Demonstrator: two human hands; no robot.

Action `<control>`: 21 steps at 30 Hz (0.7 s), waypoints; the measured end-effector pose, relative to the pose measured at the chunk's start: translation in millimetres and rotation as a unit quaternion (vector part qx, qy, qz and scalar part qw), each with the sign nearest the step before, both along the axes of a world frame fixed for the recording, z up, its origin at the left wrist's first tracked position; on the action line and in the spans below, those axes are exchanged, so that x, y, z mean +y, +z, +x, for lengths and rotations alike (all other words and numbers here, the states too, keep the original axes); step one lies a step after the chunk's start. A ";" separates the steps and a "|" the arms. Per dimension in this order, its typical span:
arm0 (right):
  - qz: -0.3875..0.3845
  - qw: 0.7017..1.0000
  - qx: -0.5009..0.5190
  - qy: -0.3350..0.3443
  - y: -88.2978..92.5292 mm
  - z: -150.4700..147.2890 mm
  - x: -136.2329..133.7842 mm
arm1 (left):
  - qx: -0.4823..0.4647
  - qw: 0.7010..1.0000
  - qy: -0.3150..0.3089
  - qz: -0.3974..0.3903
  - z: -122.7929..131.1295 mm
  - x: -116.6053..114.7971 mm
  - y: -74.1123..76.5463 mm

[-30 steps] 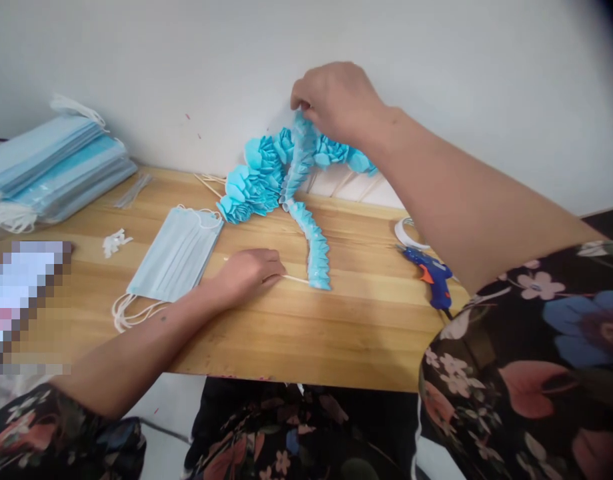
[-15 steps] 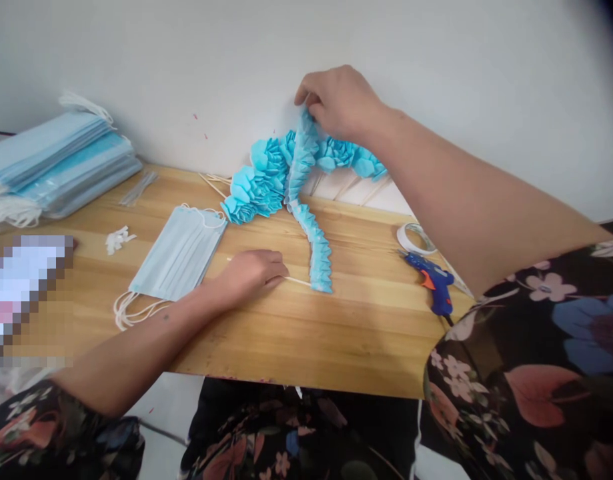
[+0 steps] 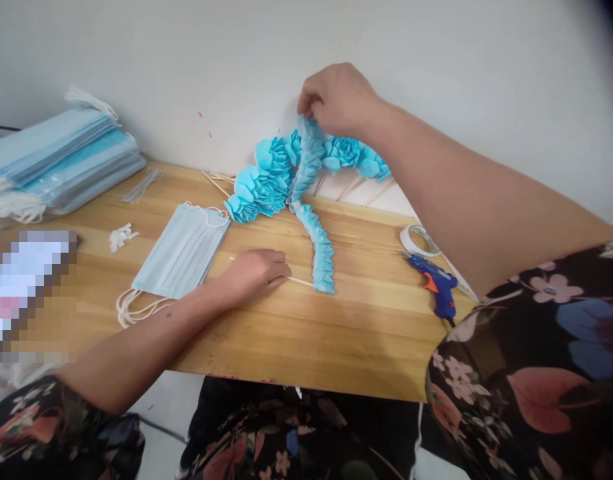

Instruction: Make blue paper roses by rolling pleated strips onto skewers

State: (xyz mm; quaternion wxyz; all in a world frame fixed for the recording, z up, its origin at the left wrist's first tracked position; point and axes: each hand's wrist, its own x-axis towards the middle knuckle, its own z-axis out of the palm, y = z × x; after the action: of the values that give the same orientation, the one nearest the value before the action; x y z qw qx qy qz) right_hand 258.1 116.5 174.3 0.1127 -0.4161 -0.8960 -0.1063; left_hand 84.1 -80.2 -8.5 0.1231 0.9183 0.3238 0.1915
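Note:
My left hand (image 3: 259, 272) rests low over the table, closed around a thin pale stick (image 3: 301, 281). The stick's right end meets the lower tip of a pleated light-blue strip (image 3: 322, 250). That strip runs up from the tabletop, bends, and rises to my right hand (image 3: 333, 97). The fingers of my right hand pinch its upper end, held in the air near the wall. Behind the strip stand several blue flowers (image 3: 263, 180) of folded petals on sticks. Beside my left forearm lie pale-blue face masks (image 3: 181, 250) with white ear loops.
A blue glue gun (image 3: 436, 283) and a roll of white tape (image 3: 419, 240) lie at the right. Stacked masks (image 3: 61, 160) fill the back left, near thin clear strips (image 3: 142, 185) and small white scraps (image 3: 122, 236). A blurred-out screen (image 3: 26, 287) is at the left edge.
The view has shifted slightly, moving everything a little to the right. Both hands keep their holds, with the pleated strip still stretched upward from the stick.

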 end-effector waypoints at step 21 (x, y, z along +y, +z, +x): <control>0.015 0.996 0.083 -0.029 6.3 -10.2 -4.2 | 0.005 1.000 0.002 -0.005 0.2 -0.1 1.7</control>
State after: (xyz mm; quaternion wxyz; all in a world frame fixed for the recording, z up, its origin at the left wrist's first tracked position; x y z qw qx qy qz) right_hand 247.8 112.3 180.6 0.1896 -0.4475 -0.8695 -0.0882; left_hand 84.3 -80.2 -6.8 0.1253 0.9179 0.3273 0.1860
